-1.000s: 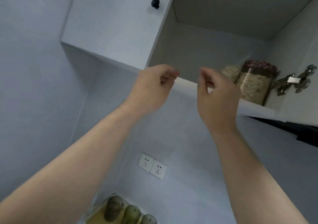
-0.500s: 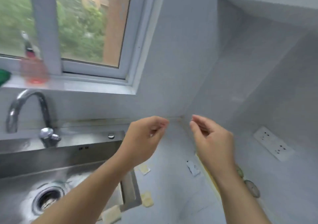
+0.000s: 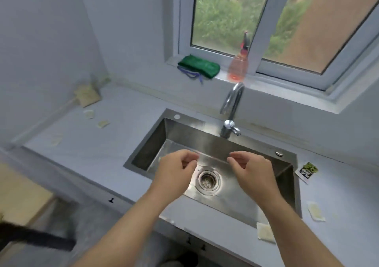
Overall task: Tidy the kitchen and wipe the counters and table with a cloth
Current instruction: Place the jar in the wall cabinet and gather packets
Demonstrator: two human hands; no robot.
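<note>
Cloth (image 3: 198, 67) lies well beyond left hand (image 3: 174, 171) and right hand (image 3: 253, 173), both slack, seemingly empty.

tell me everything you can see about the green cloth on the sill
The green cloth looks like soft, fuzzy fabric, folded into a long, flattish bundle. It lies on the window sill, left of the pink spray bottle and apart from it. A blue cord sticks out from under its front edge and dangles over the sill's lip. Nothing else touches it.
</note>
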